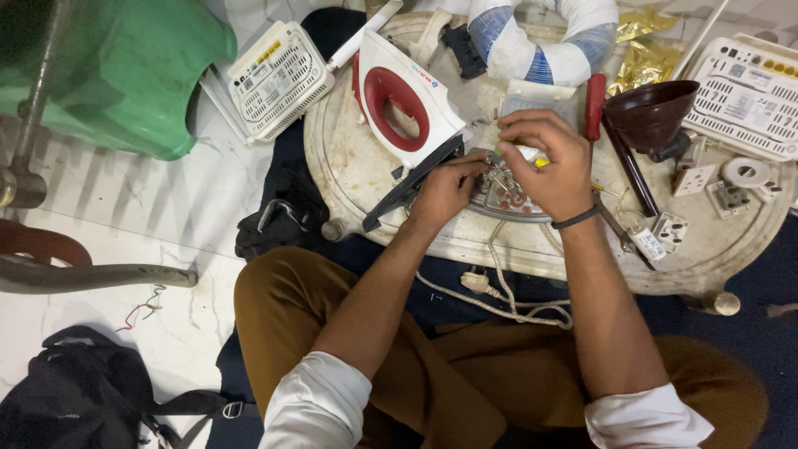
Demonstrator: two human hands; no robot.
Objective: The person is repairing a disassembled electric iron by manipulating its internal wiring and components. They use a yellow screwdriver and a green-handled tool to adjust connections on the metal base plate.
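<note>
Person is sitting at a round, worn off-white surface [349, 170], both hands working on an opened metal iron soleplate with exposed wiring [501, 193] lying flat near the front edge. The left hand [445, 189] is pinching down on the plate's left side, fingers curled shut on some small part I cannot make out. The right hand [544, 158] is arching over the plate from above, fingers closed around a thin tool with a yellow-green tip [542, 163], probably a small screwdriver.

Progress, judging by layout: the white-and-red plastic iron housing [399, 96] is already lying separated, tilted on its side just left of the plate, so disassembly looks done; the internal work seems to be mid-way, and reassembly is not started. A white braided power cord [507, 291] is hanging off the front edge.

Hidden: the hands are covering most of the plate's terminals; the tool tip's contact point is not visible.
</note>
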